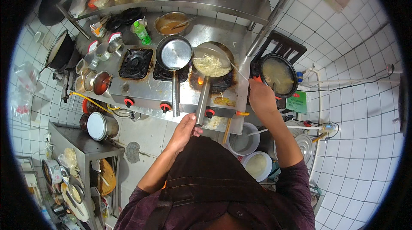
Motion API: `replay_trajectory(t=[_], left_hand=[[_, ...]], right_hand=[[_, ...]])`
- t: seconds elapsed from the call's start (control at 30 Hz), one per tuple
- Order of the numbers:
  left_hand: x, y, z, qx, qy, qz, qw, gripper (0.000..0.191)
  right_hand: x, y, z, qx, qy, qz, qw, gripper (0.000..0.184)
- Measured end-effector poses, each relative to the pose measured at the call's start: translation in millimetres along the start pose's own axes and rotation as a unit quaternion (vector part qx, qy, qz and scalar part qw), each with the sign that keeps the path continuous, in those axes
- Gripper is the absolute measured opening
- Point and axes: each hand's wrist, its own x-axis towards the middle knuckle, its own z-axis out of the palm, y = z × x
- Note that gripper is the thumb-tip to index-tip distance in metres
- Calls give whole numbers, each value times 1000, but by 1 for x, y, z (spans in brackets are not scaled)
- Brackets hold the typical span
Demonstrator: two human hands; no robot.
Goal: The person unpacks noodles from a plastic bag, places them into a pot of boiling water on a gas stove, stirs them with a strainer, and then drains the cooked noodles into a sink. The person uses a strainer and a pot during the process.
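Note:
My left hand (186, 129) grips the end of the metal handle of a saucepan (221, 48) on the right burner, where an orange flame shows. Pale strands, perhaps bean sprouts or noodles, lie in a round strainer or ladle (209, 53) at the pan's mouth. A thin handle runs from it to my right hand (262, 96), which is closed around its end. Beside this pan, an empty saucepan (176, 53) rests on the middle burner with its handle towards me. Whether the strands touch the pan's bottom cannot be told.
Behind the gas stove (145, 93) stand a bowl of brown sauce (170, 25) and a green bottle (142, 32). A black pot of cloudy broth (279, 74) stands at the right. A steel shelf (222, 0) spans the back. White buckets (257, 165) stand low on the right, a steel worktable (83, 143) at the left.

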Motion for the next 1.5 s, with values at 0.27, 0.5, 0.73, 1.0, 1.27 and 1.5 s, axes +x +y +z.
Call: replay_trajectory(t=[0.27, 0.5, 0.73, 1.0, 1.27, 1.5], left_hand=[[2, 6, 5, -107, -11, -49, 993, 41], [4, 7, 8, -117, -10, -52, 992, 35], [3, 11, 10, -134, -15, -61, 989, 32], [6, 8, 5, -145, -32, -64, 987, 34], [17, -3, 1, -216, -40, -92, 971, 42], [37, -54, -13, -111, 46, -152, 981, 36]], right_hand=[[-1, 7, 8, -13, 13, 3, 1000, 12], [-2, 11, 10, 8, 19, -3, 1000, 11], [7, 11, 13, -76, 47, 55, 995, 13], [-3, 7, 6, -29, 0, 11, 1000, 14], [-7, 8, 4, 22, 60, 42, 997, 16], [-11, 11, 2, 27, 49, 39, 998, 25]])
